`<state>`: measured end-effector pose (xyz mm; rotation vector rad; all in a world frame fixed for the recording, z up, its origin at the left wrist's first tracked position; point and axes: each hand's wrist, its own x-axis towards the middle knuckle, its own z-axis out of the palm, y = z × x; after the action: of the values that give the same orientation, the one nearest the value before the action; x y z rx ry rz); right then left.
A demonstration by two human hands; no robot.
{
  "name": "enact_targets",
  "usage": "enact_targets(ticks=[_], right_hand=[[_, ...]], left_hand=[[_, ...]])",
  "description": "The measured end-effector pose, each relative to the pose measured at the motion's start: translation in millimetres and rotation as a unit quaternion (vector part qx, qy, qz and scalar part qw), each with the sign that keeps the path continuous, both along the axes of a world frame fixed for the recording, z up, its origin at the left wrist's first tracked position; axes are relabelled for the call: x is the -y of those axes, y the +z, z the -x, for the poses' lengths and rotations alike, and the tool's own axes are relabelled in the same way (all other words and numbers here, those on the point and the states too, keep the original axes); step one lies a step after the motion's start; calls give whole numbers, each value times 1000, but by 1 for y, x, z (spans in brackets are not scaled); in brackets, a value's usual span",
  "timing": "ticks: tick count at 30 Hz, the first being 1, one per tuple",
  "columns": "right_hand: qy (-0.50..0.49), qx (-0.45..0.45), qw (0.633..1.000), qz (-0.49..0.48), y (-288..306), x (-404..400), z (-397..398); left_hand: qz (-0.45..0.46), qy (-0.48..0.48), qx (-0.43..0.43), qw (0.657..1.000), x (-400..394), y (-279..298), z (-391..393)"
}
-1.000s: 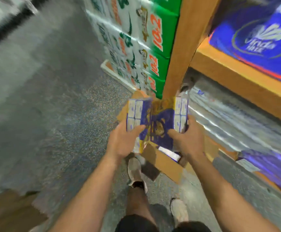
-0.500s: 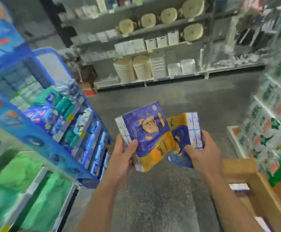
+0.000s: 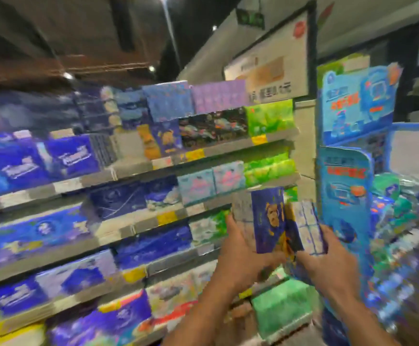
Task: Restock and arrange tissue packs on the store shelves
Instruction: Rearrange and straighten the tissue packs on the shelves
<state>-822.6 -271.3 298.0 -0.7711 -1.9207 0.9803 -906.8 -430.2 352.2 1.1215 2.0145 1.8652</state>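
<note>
While both tissue packs (image 3: 278, 221) are gripped by the left hand (image 3: 243, 255) and right hand (image 3: 328, 260), the matching shelf gap (image 3: 126, 143) should be found first.

Heavy motion blur, dim aisle, blocky smearing.

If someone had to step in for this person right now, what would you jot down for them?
Left hand: holds a purple and yellow tissue pack, upright.
Right hand: holds a second pack beside the first.
Both packs are in the air in front of the shelves, which are already well filled.
A similar purple and yellow pack stands on an upper shelf.
Done: packs carried to the shelves.
Left: place both, probably by the similar pack, and straighten the row.
</note>
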Motion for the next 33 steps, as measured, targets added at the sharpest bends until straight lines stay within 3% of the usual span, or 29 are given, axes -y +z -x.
enact_targets(ticks=[4,8,16,19,23,27,33], right_hand=[[101,-32,994,1,34,78,115],[151,-82,985,-25,76,120,206],[199,-222,949,-105,173,120,355],[209,-268,932,-128,209,102,395],[212,-269,919,-197,236,70,444],[215,-270,904,-251,242,49,474],[192,-237,897,-321,248,34,493]], left_hand=[[80,181,-147,969,98,63,72],[100,411,-190,886,160,120,156],[47,558,-335,758,174,226,307],[21,559,-353,750,155,256,349],[56,564,-317,760,133,271,409],[113,569,-278,766,127,257,461],[101,546,-280,783,145,225,512]])
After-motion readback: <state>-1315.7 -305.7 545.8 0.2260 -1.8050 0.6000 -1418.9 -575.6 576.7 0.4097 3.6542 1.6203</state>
